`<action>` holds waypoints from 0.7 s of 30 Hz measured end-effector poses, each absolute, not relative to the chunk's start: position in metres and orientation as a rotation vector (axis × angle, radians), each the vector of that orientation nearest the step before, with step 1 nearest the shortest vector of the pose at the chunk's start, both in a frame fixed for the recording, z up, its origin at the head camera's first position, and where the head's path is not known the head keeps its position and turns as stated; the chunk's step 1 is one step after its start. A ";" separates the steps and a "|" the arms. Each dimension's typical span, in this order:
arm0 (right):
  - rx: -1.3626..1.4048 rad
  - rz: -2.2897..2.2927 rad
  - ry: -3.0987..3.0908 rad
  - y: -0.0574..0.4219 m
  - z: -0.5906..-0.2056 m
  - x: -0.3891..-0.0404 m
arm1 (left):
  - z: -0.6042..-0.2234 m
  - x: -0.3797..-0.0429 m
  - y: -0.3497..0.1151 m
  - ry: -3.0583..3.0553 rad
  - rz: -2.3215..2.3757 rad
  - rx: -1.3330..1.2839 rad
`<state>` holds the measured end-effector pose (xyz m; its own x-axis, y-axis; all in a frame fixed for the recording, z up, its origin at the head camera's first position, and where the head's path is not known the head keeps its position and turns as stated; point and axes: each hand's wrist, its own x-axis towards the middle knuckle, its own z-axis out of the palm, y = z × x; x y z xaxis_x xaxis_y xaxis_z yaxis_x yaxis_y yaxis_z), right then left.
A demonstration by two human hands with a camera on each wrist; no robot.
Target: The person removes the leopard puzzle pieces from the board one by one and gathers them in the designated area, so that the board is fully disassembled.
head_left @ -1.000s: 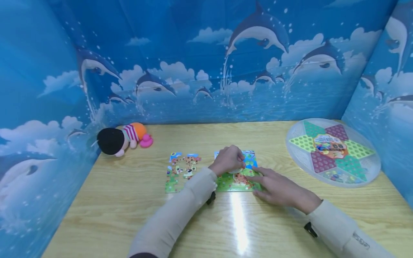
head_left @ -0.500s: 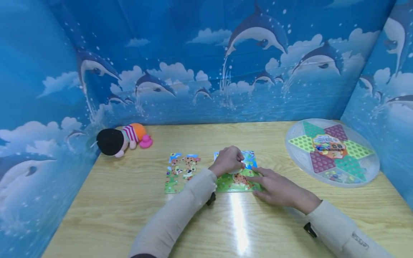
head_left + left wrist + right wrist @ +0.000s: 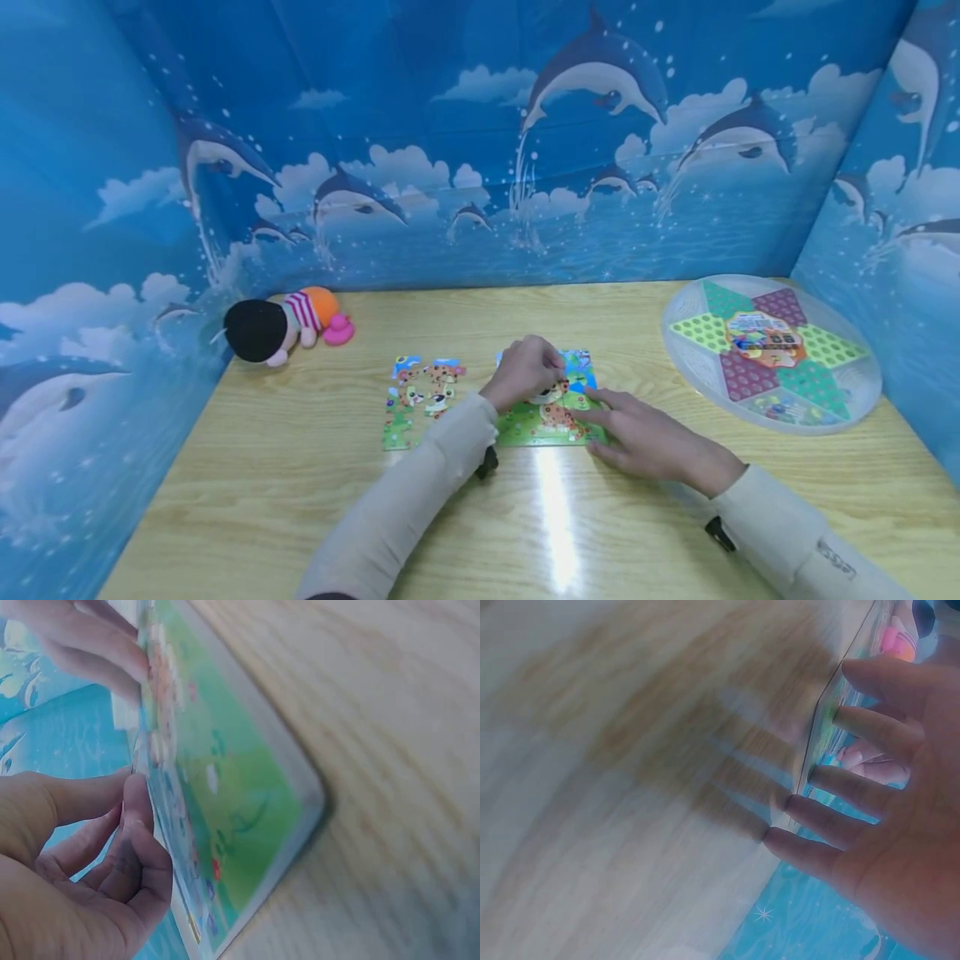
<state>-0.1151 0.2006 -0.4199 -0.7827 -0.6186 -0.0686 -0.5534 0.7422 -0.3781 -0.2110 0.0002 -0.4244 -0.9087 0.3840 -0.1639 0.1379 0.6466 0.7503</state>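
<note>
A jigsaw puzzle board [image 3: 525, 429] with a green field and a spotted animal lies flat on the table. My left hand [image 3: 528, 367] reaches over its upper middle. In the left wrist view, thumb and forefinger pinch close against the board's face, at what seems a thin puzzle piece [image 3: 136, 759], mostly hidden by the fingers. At the board's right edge rests my right hand [image 3: 637, 429], fingers spread and fairly straight. Its fingertips touch the board's edge and the table in the right wrist view. Left of the left forearm lie several loose and joined puzzle pieces [image 3: 408, 417].
A round Chinese checkers board [image 3: 765, 350] lies at the right rear of the table. At the left rear are a doll [image 3: 281, 325] and a pink toy duck [image 3: 339, 329]. Dolphin-printed cloth [image 3: 450, 167] walls off the back and sides of the wooden table [image 3: 247, 500].
My left hand has shifted slightly up and to the left, showing more of the animal's head on the board. The right hand keeps its place at the edge.
</note>
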 end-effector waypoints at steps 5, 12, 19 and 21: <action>-0.922 -0.498 2.747 0.200 -0.421 -0.115 | -0.419 -0.213 -0.011 2.515 1.187 0.345; -0.921 -0.505 2.755 0.200 -0.420 -0.114 | -0.414 -0.215 -0.040 2.511 1.199 0.288; -0.919 -0.515 2.750 0.201 -0.421 -0.114 | -0.413 -0.214 -0.076 2.539 1.183 0.238; -0.914 -0.517 2.748 0.201 -0.421 -0.113 | -0.413 -0.214 -0.086 2.538 1.188 0.226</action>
<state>-0.1135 0.2007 -0.4208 -0.7888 -0.6098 -0.0777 -0.5399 0.7477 -0.3866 -0.2141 -0.0861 -0.4130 -0.9334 0.2784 -0.2262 0.0045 0.6397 0.7686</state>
